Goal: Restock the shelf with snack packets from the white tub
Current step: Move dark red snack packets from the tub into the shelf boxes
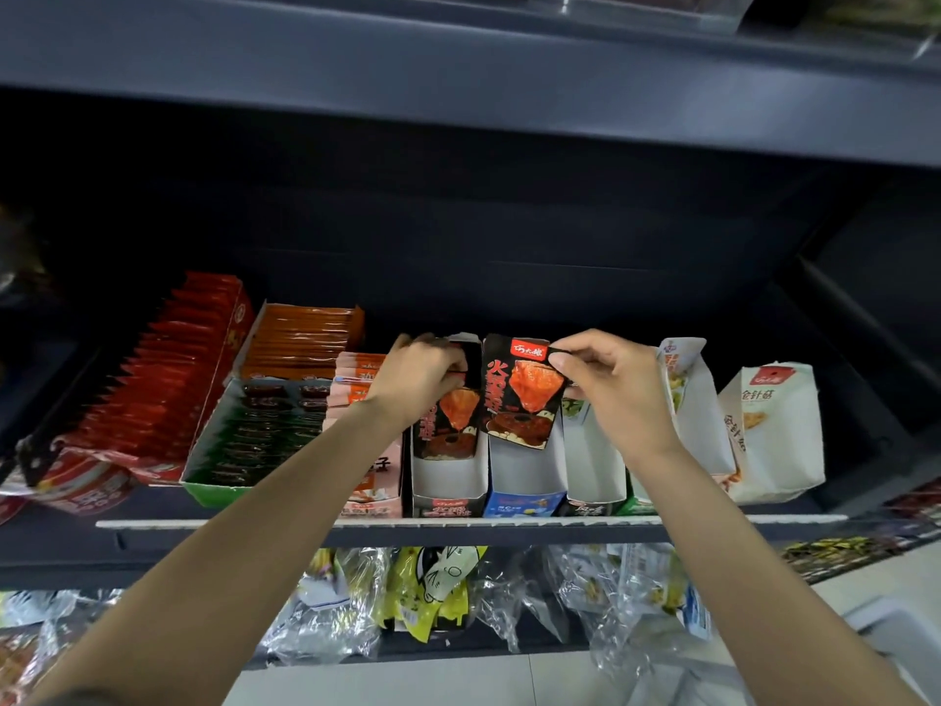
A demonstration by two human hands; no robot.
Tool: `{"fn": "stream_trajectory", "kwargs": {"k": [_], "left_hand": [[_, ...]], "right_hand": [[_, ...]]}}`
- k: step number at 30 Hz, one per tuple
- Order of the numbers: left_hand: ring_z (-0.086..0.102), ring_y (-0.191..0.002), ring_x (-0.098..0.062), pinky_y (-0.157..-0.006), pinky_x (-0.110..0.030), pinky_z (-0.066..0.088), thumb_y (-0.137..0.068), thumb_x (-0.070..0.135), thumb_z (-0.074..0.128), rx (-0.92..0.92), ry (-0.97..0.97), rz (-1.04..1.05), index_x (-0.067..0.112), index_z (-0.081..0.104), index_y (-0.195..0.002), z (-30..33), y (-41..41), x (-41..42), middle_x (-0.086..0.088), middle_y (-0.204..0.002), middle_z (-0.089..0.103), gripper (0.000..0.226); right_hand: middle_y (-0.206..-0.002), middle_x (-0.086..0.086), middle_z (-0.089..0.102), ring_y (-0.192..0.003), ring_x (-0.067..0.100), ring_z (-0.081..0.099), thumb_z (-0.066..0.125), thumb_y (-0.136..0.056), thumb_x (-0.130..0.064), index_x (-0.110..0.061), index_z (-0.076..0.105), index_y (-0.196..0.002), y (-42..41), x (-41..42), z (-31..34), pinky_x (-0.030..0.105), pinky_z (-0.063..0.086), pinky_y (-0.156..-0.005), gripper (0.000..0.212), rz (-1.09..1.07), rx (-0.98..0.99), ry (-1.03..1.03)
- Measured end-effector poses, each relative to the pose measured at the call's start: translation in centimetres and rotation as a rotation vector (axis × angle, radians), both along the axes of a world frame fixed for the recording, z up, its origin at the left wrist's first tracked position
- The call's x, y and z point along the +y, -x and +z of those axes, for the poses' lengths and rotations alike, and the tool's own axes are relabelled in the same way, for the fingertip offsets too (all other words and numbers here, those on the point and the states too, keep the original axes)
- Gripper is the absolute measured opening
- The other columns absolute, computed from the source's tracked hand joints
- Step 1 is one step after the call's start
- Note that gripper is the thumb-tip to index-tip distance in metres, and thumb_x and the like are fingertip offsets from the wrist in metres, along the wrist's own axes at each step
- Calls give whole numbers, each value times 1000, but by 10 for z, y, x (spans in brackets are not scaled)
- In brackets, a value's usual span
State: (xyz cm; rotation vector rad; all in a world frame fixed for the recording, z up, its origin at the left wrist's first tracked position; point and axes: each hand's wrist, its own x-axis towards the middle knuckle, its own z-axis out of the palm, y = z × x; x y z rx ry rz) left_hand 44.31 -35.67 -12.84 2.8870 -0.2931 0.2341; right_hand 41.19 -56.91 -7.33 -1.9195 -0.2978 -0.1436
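Observation:
My right hand pinches the top corner of a black-and-orange snack packet and holds it upright over the blue-fronted display box. My left hand grips the tops of matching packets standing in the black display box just to the left. Both boxes sit on the dark shelf. A corner of the white tub shows at the lower right.
Left on the shelf are red packets, an orange box, a green tray and pink packets. White boxes stand to the right. Clear-wrapped snacks hang on the shelf below. Another shelf overhangs close above.

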Motion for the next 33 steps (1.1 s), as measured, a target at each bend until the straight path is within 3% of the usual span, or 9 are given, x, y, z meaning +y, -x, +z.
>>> {"fn": "stream_trajectory", "kwargs": {"k": [5,10,12,19,22,24,26,30,33], "left_hand": [[40,-125,-20,-101,-35,28,-89,16,57,-82,20,37,22,54,-129,-2,7,16,1,-131,50,41],[43,-127,-21,-106,-43,36,-90,11,57,-54,340,176,22,59,-125,-5,16,38,1,-132,52,36],[44,-127,-22,-107,-40,37,-91,11,56,-5,421,202,21,58,-126,-4,18,44,-2,-134,52,36],[43,-128,-19,-108,-41,34,-94,22,54,75,336,200,19,61,-124,-3,21,51,3,-135,52,31],[44,-127,-20,-108,-38,34,-94,24,53,62,329,175,19,59,-126,-2,24,51,1,-134,53,32],[46,-124,-20,-106,-34,35,-95,25,51,44,292,164,20,59,-126,-2,27,52,0,-133,54,33],[47,-122,-20,-102,-33,34,-95,25,49,4,210,170,20,58,-127,-2,31,53,1,-133,53,34],[47,-119,-21,-100,-35,34,-94,27,48,-36,111,189,20,55,-127,1,36,46,-1,-130,54,35],[46,-119,-21,-99,-35,35,-95,30,46,-44,52,194,21,54,-128,4,39,41,-1,-129,54,35]], "right_hand": [[-79,-7,66,-80,3,62,60,-89,-9,-15,67,-89,-4,11,-3,18,53,-61,9,29,28,-43],[-82,-1,68,-80,5,64,60,-89,-10,-25,66,-82,-9,31,-8,21,55,-63,18,73,39,-93],[-80,-3,68,-79,5,64,61,-88,-9,-26,66,-81,-12,43,-12,20,55,-63,19,89,55,-108],[-75,-10,62,-70,2,59,64,-86,-5,-11,70,-90,-33,68,-43,29,55,-66,10,128,57,51],[-73,-8,63,-70,8,60,65,-84,-3,-9,71,-89,-42,69,-58,34,55,-67,9,120,83,105],[-79,-2,67,-72,6,59,67,-83,-2,-9,71,-90,-44,70,-66,23,50,-69,11,136,38,189],[-92,4,68,-79,7,58,66,-83,-4,-9,71,-95,-44,70,-70,11,41,-69,14,143,-75,376],[-104,6,61,-100,19,55,61,-87,-7,-10,66,-107,-41,69,-75,27,43,-76,21,67,-270,655],[-111,4,57,-111,18,49,59,-88,-8,-11,62,-116,-36,72,-76,24,42,-82,28,58,-304,690]]}}
